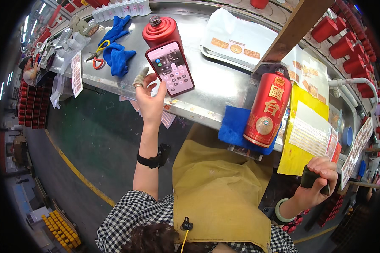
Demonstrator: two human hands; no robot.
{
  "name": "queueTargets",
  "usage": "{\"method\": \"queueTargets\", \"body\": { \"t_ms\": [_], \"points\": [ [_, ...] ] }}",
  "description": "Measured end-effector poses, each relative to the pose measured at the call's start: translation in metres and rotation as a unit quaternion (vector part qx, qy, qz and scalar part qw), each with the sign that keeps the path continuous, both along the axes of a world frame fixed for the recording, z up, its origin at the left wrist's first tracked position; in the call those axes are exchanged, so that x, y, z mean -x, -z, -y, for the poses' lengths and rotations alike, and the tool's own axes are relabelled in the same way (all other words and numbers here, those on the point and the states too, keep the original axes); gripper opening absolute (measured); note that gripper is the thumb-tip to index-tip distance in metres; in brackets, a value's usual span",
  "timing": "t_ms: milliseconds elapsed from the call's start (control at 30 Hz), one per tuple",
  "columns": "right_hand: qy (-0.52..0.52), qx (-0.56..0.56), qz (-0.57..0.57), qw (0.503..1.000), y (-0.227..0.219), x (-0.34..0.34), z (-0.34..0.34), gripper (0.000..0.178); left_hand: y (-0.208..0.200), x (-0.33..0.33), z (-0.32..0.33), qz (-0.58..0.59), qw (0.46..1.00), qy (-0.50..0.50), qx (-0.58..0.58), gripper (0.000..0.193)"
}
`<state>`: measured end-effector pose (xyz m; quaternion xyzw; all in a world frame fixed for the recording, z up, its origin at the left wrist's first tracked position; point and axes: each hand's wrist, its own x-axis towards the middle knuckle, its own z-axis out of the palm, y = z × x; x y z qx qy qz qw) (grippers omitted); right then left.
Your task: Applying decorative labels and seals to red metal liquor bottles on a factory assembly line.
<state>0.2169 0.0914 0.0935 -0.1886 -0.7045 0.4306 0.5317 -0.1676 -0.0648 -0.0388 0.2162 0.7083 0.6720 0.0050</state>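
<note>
A phone (170,69) with a lit pink screen and dark red case leans against a red stepped-top bottle (161,31) on the metal bench. My left hand (150,93) is at the phone's lower left edge, fingers apart; a pale cover wraps one fingertip. Whether the thumb touches the case is hard to tell. At the lower right, my right hand (321,179) is closed around a small dark green, flat-sided piece (309,178), partly hidden by the fingers. Between the hands, a red bottle (268,107) with gold decoration lies on a blue cloth (236,122) at the bench edge.
Yellow-handled scissors (99,55) and a crumpled blue cloth (117,59) lie on the left. A brown post (285,31) rises behind the lying bottle. Label sheets on a yellow folder (293,158) jut over the edge at right. A white pipe (359,81) curves beyond.
</note>
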Motion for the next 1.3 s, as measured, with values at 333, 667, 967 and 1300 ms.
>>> {"method": "queueTargets", "body": {
  "t_ms": [333, 667, 967, 1300],
  "points": [
    [0.004, 0.008, -0.001, 1.000, 0.001, 0.001, 0.001, 0.035, 0.002, 0.004, -0.006, -0.016, 1.000, -0.007, 0.011, 0.063],
    [0.004, 0.003, -0.001, 1.000, 0.001, 0.001, 0.002, 0.033, 0.003, 0.002, -0.006, -0.004, 1.000, -0.011, 0.003, 0.060],
    [-0.247, 0.069, -0.015, 0.966, -0.018, 0.037, 0.014, 0.029, -0.004, -0.001, -0.009, 0.008, 1.000, -0.003, 0.000, 0.059],
    [-0.601, -0.032, 0.000, 0.799, -0.049, 0.100, 0.063, 0.038, -0.005, -0.006, -0.010, 0.041, 0.997, 0.005, -0.065, 0.050]
  ]
}}
